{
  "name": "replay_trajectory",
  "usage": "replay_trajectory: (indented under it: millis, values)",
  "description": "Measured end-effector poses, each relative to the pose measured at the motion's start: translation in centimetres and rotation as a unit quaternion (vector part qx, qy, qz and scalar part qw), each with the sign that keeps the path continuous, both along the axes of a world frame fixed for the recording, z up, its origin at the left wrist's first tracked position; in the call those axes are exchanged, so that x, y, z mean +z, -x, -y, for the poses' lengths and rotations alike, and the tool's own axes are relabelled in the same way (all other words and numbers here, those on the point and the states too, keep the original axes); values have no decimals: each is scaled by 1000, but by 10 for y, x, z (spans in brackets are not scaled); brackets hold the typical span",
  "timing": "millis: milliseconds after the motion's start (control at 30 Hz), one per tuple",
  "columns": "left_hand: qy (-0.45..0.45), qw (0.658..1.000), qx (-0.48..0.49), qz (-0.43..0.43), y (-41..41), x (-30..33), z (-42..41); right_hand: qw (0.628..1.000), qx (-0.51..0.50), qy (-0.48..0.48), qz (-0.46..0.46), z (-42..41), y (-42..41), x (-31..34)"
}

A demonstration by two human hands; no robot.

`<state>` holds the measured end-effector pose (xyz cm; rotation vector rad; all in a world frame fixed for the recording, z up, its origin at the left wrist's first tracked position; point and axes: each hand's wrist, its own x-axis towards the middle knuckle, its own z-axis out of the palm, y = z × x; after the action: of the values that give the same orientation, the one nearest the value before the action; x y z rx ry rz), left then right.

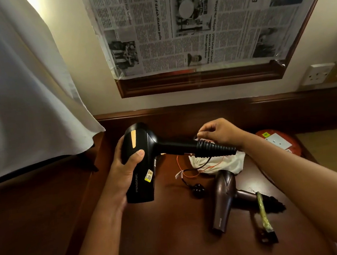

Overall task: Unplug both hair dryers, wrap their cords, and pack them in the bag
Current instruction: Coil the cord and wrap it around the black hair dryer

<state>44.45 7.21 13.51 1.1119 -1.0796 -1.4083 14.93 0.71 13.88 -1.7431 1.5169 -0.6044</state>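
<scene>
The left hand [126,170] grips the barrel of the black hair dryer [144,160], fingers and thumb curled round it, and holds it above the left part of the tabletop [169,230] with the handle pointing right. Held that way, the handle is steady and open to the other hand for winding. The right hand [219,132] sits over the handle's ribbed end, its fingers pinching what looks like the thin black cord [205,163]. That cord hangs down from there to its plug [198,190], which lies free on the tabletop, so this dryer appears unplugged and its cord is not yet wrapped.

There are two hair dryers. The second, a brown hair dryer [226,200], lies toward the right edge with its cord bundled at the handle under a green tie [263,210], apparently ready to pack. One white bag [218,162] with an orange drawstring lies crumpled between them, nearer the back edge, holding neither dryer. One wall socket [318,74] shows above the back right corner, with nothing plugged in.
</scene>
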Motion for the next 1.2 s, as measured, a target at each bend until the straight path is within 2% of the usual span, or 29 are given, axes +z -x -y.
replay_trajectory:
  millis: [133,233,333,667,800,900,1033,1133,1200]
  values:
    - [-4,1000,5,3,0,-7,0,988,-42,55,-137,2,4,13]
    - [-10,999,35,9,1,-17,-2,986,-24,97,-131,-2,2,21]
    - [-2,996,75,50,4,-21,-4,985,-1,118,-126,-8,-1,24]
    - [40,986,133,96,15,-26,-2,959,79,173,-211,-31,-20,36]
    - [71,973,177,131,24,-24,-5,956,69,174,-226,-48,-32,28]
    - [77,967,205,127,28,-20,-6,974,25,171,-144,-63,-41,15]
    - [73,965,228,107,30,-16,-9,994,-55,61,72,-83,-58,-2]
    - [54,968,228,85,29,-17,-11,960,-85,-44,261,-92,-66,-9]
    - [47,970,229,64,30,-16,-12,930,-88,-93,345,-95,-67,-14]
